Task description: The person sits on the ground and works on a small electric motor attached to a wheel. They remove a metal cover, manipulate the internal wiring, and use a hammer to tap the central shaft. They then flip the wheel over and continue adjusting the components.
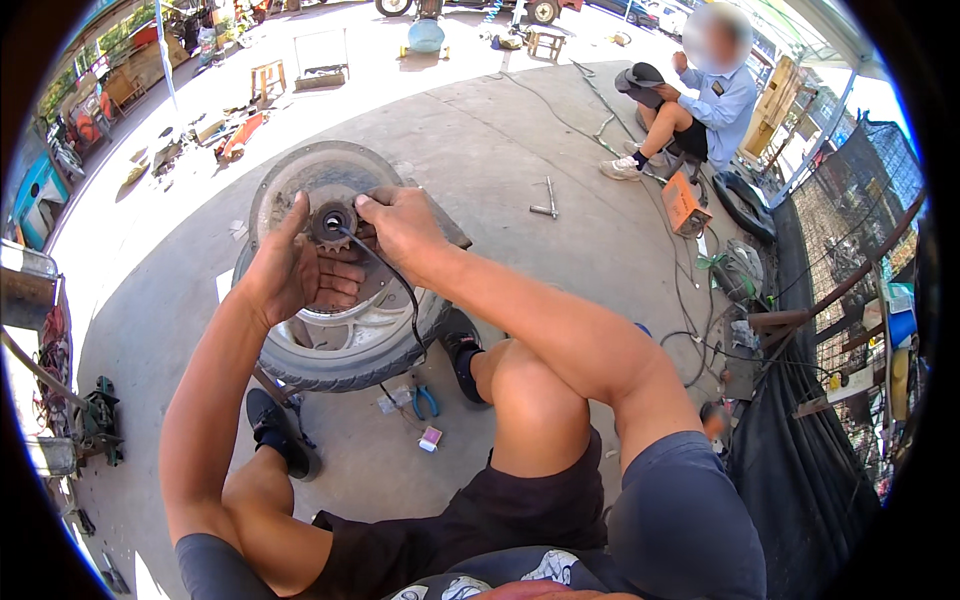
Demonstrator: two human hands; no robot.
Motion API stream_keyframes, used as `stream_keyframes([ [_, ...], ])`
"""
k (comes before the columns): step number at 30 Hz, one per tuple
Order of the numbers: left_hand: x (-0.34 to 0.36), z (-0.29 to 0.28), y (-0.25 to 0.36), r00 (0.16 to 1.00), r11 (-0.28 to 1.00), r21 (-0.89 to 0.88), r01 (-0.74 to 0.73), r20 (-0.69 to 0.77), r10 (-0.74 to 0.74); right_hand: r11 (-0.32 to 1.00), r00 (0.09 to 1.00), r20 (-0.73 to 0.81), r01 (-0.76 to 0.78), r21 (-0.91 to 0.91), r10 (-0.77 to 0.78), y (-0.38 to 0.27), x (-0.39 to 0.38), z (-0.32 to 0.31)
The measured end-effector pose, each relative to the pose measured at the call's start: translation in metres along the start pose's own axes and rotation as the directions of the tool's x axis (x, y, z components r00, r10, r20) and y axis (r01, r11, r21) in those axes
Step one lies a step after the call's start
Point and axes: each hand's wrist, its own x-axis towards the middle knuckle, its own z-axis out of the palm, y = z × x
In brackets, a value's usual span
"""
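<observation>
Between my hands is a small dark toothed sprocket (333, 222) with a round hole in its middle. A black cable (408, 290) runs out of the hole and hangs down to the right over the wheel. My left hand (305, 268) grips the sprocket's left edge, thumb up along it and fingers curled beneath. From the right, my right hand (402, 228) pinches its rim with the thumb on top; its other fingers are mostly hidden. Below and behind lies a wheel (350, 368) with a black tyre and grey spokes, a dusty round metal plate (300, 172) over its far part.
Blue-handled pliers (425, 403) and a small pink-and-white box (430, 438) lie between my feet. A T-shaped metal tool (546, 208) rests on the concrete. At right, a seated person (728, 110) holds a dark mask-like object near an orange machine (686, 204) with trailing cables.
</observation>
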Motion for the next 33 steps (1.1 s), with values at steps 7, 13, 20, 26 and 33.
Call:
stream_keyframes([
  [7,-0.001,0.003,-0.003,0.998,1.0,0.008,-0.03,-0.05,0.03,0.998,1.0,0.021,0.003,-0.061,-0.002,-0.005,-0.006,-0.002],
  [13,-0.004,0.006,-0.005,0.997,0.999,0.017,-0.044,-0.06,0.045,0.981,0.992,0.075,0.11,-0.162,-0.099,0.011,0.006,-0.008],
  [20,-0.003,0.006,-0.008,0.996,0.995,0.074,-0.066,-0.049,0.07,0.978,0.994,0.088,0.079,-0.195,-0.062,0.0,0.0,-0.011],
  [26,0.0,0.006,-0.009,0.993,0.996,0.015,-0.084,-0.084,0.085,0.994,0.988,0.136,0.081,-0.078,-0.07,0.003,-0.001,-0.008],
  [33,-0.002,0.007,-0.009,0.988,0.99,0.056,-0.126,-0.083,0.13,0.977,0.98,0.159,-0.143,0.155,0.118,-0.02,-0.015,-0.004],
])
